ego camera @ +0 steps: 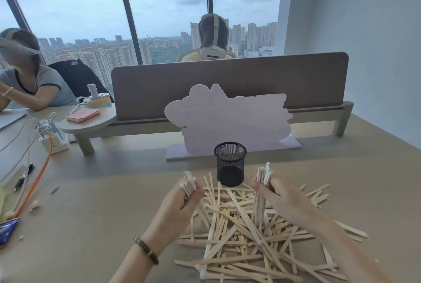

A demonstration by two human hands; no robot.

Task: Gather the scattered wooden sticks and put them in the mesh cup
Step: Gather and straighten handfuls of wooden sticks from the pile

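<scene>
Blue packet [8, 230] cut by left edge — stick pile [239, 237] partly under forearms, bottom edge crops it.

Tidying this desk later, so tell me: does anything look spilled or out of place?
Yes. A heap of wooden sticks lies criss-crossed on the table in front of the upright mesh cup, which looks empty. The left hand and right hand each grip a bundle.

A high-rise office: shared desk [114, 191], divider panel [227, 82], city towers through the window [91, 9].
</scene>
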